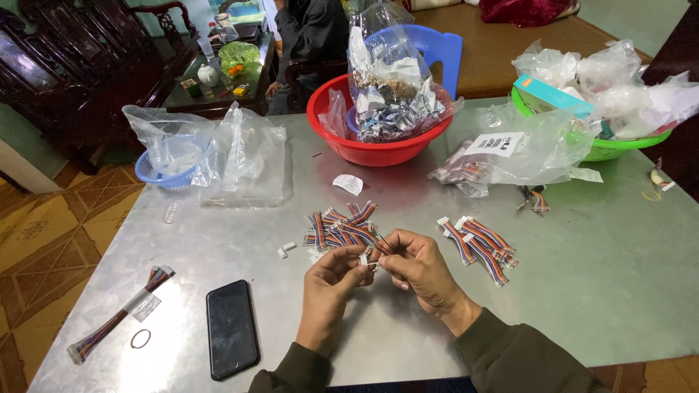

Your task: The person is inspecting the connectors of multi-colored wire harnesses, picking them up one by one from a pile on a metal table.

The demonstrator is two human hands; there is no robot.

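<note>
Your left hand (pixel 329 280) and right hand (pixel 419 268) meet over the middle of the grey desk (pixel 597 284), fingers curled in and pinched together on a small white connector (pixel 364 259) with thin wires trailing from it; both hands are closed on that piece, the fingertips nearly touching each other. Just beyond your fingers lies a loose pile of short multicoloured wire harnesses (pixel 342 227), and to your right, just beside the right hand, a tidier row of harnesses with white plugs (pixel 477 242). A couple of spare white connectors (pixel 285 249) sit on the desk left of the pile. Near your left forearm a black phone (pixel 231 327) lies face up, with a rubber band (pixel 140 338) beside it and a long bundled cable (pixel 116 316) further left. Farther out, a red basin (pixel 378 142) holds a clear bag of crumpled foil-like pieces, a green basin (pixel 604 149) at the far right is heaped with plastic bags, and a clear bag of harnesses (pixel 510 156) lies between them. To the far left stand empty clear bags (pixel 244 156) and a small blue basket (pixel 171 175). Another person in dark clothing (pixel 309 29) sits beyond the desk.
</note>
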